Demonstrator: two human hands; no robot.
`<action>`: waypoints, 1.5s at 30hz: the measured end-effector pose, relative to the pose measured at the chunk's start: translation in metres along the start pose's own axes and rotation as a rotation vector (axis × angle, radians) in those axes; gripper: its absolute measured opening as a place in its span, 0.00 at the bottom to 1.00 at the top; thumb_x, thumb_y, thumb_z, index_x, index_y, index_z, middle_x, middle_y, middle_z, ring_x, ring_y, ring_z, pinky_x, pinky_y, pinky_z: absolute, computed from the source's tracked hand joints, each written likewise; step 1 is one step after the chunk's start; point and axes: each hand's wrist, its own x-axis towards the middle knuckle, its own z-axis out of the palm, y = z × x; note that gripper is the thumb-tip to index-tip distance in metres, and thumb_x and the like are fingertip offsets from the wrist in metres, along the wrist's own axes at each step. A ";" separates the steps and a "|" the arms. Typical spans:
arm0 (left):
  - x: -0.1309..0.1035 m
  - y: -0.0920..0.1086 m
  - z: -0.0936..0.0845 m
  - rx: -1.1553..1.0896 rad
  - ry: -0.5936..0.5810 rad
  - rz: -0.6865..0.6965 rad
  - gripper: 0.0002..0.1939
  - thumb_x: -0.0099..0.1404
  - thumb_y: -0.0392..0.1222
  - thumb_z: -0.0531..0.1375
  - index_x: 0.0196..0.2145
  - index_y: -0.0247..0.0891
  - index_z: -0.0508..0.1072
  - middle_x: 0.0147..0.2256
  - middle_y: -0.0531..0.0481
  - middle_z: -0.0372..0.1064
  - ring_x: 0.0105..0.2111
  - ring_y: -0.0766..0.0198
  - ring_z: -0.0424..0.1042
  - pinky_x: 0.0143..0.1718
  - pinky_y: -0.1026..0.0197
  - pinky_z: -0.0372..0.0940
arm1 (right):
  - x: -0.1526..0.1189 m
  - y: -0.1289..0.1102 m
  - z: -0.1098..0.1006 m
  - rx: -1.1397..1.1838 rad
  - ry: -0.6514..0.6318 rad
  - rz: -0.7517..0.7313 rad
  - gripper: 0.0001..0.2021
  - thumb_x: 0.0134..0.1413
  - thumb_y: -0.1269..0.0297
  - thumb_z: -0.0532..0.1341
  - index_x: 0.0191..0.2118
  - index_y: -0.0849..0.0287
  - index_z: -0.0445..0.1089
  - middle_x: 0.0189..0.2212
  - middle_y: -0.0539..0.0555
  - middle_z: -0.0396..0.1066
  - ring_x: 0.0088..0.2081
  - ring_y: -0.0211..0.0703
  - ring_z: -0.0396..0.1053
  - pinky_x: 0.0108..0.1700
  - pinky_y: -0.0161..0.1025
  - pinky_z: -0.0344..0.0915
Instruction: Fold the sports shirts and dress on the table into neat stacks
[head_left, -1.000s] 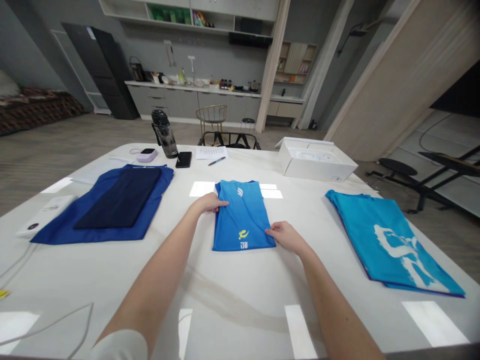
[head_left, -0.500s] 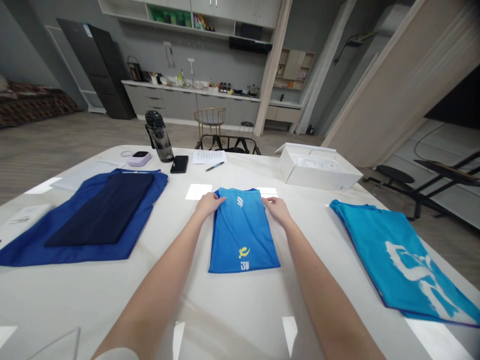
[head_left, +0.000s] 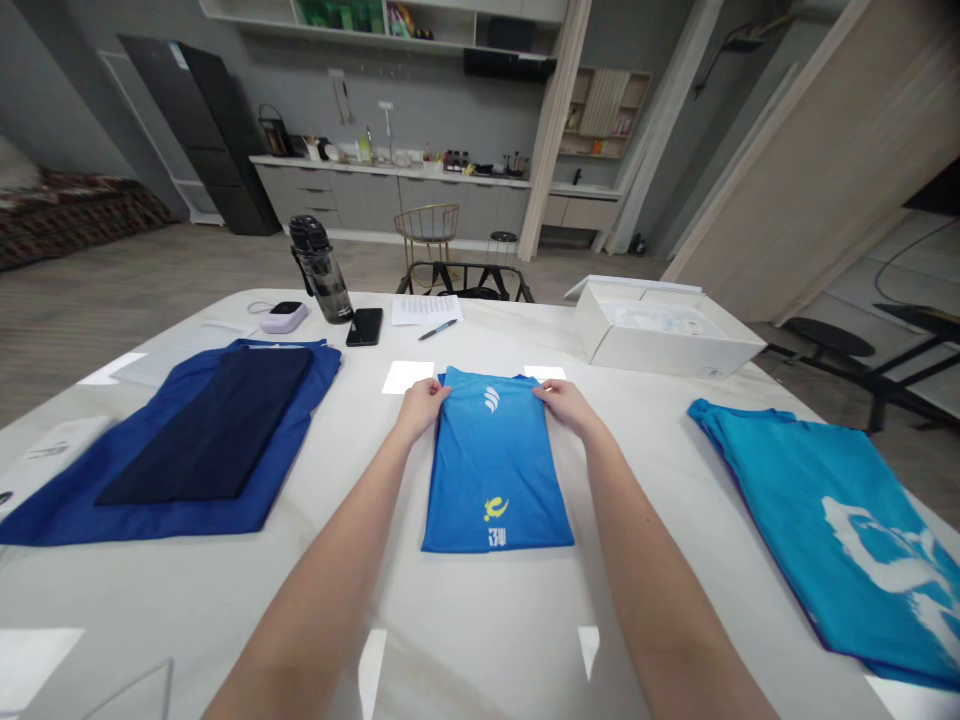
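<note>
A blue shirt, folded into a neat rectangle, lies flat on the white table in front of me. It carries a white striped mark near its far edge and a yellow logo with white lettering near its close edge. My left hand pinches the far left corner between thumb and fingers. At the far right corner, my right hand pinches the cloth the same way. Further right lies a turquoise folded shirt with a large white brush-style print. On the left, a dark navy folded garment rests on a royal blue one.
Along the far side stand a black water bottle, a phone, a small lilac device, a printed sheet and a pen. A white open box sits at the back right. Beyond is a chair.
The camera view has shifted slightly, so the things on the table sit a little differently in the picture. Both hands keep their pinch on the shirt's far corners; the shirt looks much the same.
</note>
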 end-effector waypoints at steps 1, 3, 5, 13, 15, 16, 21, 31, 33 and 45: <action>-0.001 0.000 0.001 0.021 0.021 0.015 0.10 0.66 0.47 0.60 0.31 0.39 0.73 0.31 0.49 0.76 0.34 0.60 0.74 0.37 0.62 0.65 | 0.000 0.001 0.002 -0.015 0.030 -0.019 0.13 0.55 0.54 0.62 0.35 0.60 0.74 0.21 0.48 0.68 0.25 0.38 0.64 0.29 0.33 0.58; -0.003 0.000 0.002 0.079 0.041 0.029 0.09 0.67 0.46 0.59 0.32 0.39 0.73 0.33 0.48 0.76 0.37 0.58 0.75 0.40 0.60 0.65 | 0.000 0.001 0.005 -0.107 0.086 -0.041 0.11 0.56 0.56 0.62 0.36 0.58 0.74 0.23 0.48 0.69 0.27 0.39 0.66 0.31 0.33 0.58; -0.008 0.003 0.003 0.148 0.060 0.029 0.07 0.68 0.44 0.59 0.36 0.39 0.74 0.34 0.47 0.76 0.39 0.56 0.75 0.42 0.58 0.66 | -0.001 -0.002 0.009 -0.222 0.123 -0.044 0.09 0.57 0.57 0.62 0.36 0.57 0.74 0.25 0.49 0.71 0.30 0.40 0.67 0.32 0.34 0.58; -0.028 0.032 0.017 0.359 0.058 0.521 0.17 0.69 0.33 0.53 0.55 0.37 0.70 0.53 0.41 0.69 0.54 0.56 0.69 0.58 0.55 0.63 | -0.001 -0.013 0.019 -0.275 0.132 -0.032 0.13 0.61 0.64 0.61 0.51 0.56 0.74 0.38 0.53 0.77 0.39 0.44 0.73 0.40 0.35 0.63; -0.032 0.035 0.026 0.369 -0.070 0.587 0.17 0.73 0.37 0.50 0.55 0.37 0.71 0.55 0.42 0.69 0.56 0.57 0.69 0.61 0.55 0.61 | -0.003 -0.013 0.021 -0.304 0.155 -0.035 0.18 0.61 0.67 0.60 0.56 0.54 0.71 0.40 0.52 0.77 0.42 0.45 0.73 0.43 0.37 0.64; -0.034 0.035 0.032 0.402 -0.110 0.584 0.18 0.75 0.41 0.50 0.57 0.37 0.70 0.58 0.41 0.68 0.58 0.56 0.67 0.62 0.53 0.59 | -0.005 -0.013 0.022 -0.316 0.178 -0.041 0.20 0.61 0.68 0.59 0.58 0.54 0.69 0.40 0.52 0.77 0.43 0.46 0.73 0.44 0.38 0.65; -0.045 0.026 0.053 0.633 -0.160 0.481 0.32 0.74 0.60 0.46 0.68 0.41 0.61 0.69 0.42 0.53 0.70 0.47 0.49 0.69 0.41 0.44 | -0.015 -0.025 0.027 -0.424 0.288 -0.173 0.23 0.62 0.67 0.56 0.62 0.58 0.65 0.51 0.60 0.72 0.53 0.51 0.69 0.54 0.44 0.65; -0.045 0.023 0.060 0.663 -0.069 0.399 0.34 0.75 0.60 0.38 0.70 0.41 0.56 0.71 0.44 0.48 0.71 0.52 0.46 0.70 0.45 0.42 | -0.030 -0.048 0.072 -0.713 -0.077 -0.238 0.28 0.73 0.50 0.37 0.71 0.45 0.52 0.72 0.51 0.46 0.72 0.56 0.40 0.67 0.70 0.36; -0.043 0.022 0.062 0.646 -0.052 0.363 0.34 0.75 0.58 0.38 0.70 0.39 0.56 0.71 0.44 0.47 0.71 0.52 0.46 0.70 0.47 0.43 | -0.029 -0.045 0.075 -0.768 -0.060 -0.177 0.29 0.71 0.46 0.36 0.72 0.42 0.47 0.74 0.49 0.41 0.73 0.58 0.36 0.66 0.73 0.34; -0.042 0.023 0.061 0.630 -0.066 0.339 0.36 0.74 0.62 0.38 0.70 0.41 0.56 0.72 0.45 0.45 0.71 0.48 0.42 0.71 0.45 0.41 | -0.021 -0.044 0.070 -0.753 -0.002 0.040 0.38 0.66 0.37 0.34 0.75 0.49 0.39 0.75 0.54 0.32 0.73 0.59 0.31 0.68 0.70 0.28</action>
